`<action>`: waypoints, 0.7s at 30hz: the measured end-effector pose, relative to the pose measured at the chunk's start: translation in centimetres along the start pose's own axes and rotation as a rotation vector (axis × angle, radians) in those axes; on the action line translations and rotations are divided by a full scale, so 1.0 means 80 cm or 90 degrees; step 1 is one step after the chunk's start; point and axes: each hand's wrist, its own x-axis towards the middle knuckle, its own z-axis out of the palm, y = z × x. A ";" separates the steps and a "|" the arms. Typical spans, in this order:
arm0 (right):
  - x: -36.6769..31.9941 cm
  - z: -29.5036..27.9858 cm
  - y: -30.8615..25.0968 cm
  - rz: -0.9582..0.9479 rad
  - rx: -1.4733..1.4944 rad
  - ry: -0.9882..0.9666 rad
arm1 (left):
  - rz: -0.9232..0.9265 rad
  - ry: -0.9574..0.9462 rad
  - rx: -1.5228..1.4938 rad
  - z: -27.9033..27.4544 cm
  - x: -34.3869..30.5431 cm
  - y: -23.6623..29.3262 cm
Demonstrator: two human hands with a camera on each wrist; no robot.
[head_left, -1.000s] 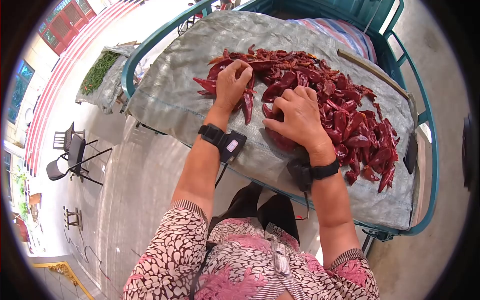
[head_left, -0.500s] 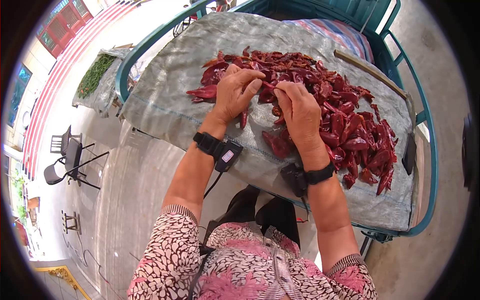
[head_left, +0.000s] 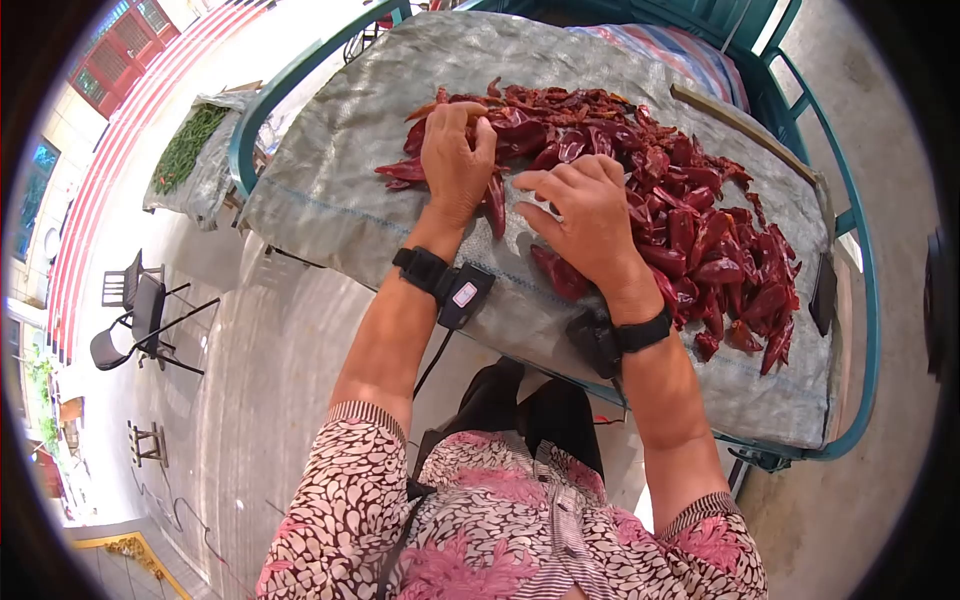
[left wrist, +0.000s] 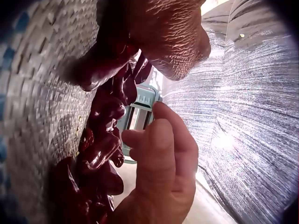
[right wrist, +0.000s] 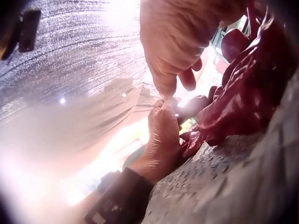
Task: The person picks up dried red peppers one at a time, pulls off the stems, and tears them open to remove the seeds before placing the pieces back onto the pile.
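Observation:
A spread of dark red chili peppers [head_left: 690,230] lies on a grey woven sack cloth [head_left: 340,170]. My left hand [head_left: 457,160] is over the smaller cluster of peppers at the left, a long pepper [head_left: 495,205] beside its wrist. Its fingertips are hidden; I cannot tell whether they grip a pepper. My right hand [head_left: 585,215] hovers at the near edge of the bigger heap, index finger reaching left and thumb apart from it. Nothing shows between the right thumb and finger [left wrist: 161,135] in the left wrist view. A single pepper [head_left: 560,272] lies below the right hand.
A teal cart rail [head_left: 862,330] curves around the cloth. A wooden strip [head_left: 740,135] and a dark flat object [head_left: 822,293] lie by the right edge. A striped bag [head_left: 670,55] is behind. Green peppers [head_left: 190,150] and chairs [head_left: 150,310] stand to the left.
Half a second ago both hands met over a pepper in the middle. They have since parted: the left moved back to the left cluster, and the right drew slightly nearer to the body.

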 end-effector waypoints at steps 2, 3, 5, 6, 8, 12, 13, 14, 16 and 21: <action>-0.005 0.009 0.000 -0.045 0.021 -0.052 | -0.060 0.007 0.018 0.003 -0.004 -0.007; -0.006 0.011 -0.002 -0.064 0.025 -0.076 | -0.071 -0.016 -0.001 0.003 -0.004 -0.007; -0.009 0.012 -0.006 -0.101 0.032 -0.125 | -0.090 -0.064 -0.037 0.002 -0.004 -0.007; -0.010 0.014 -0.009 -0.095 0.024 -0.136 | -0.113 -0.072 -0.058 0.004 -0.002 -0.009; -0.012 0.017 -0.007 -0.063 0.011 -0.146 | -0.160 -0.093 -0.096 0.004 -0.002 -0.015; -0.011 0.032 0.005 0.005 -0.011 -0.038 | -0.228 -0.132 -0.217 0.000 0.001 -0.016; -0.008 0.034 0.006 0.027 -0.024 0.008 | -0.212 -0.143 -0.216 0.002 0.001 -0.018; -0.007 0.035 0.007 0.048 -0.046 0.074 | -0.196 -0.154 -0.215 0.002 0.000 -0.022; -0.003 0.034 0.011 0.039 -0.072 0.141 | -0.163 -0.173 -0.207 0.002 -0.001 -0.026; 0.000 0.041 0.020 0.051 -0.123 0.202 | -0.082 -0.318 -0.125 -0.006 0.005 -0.023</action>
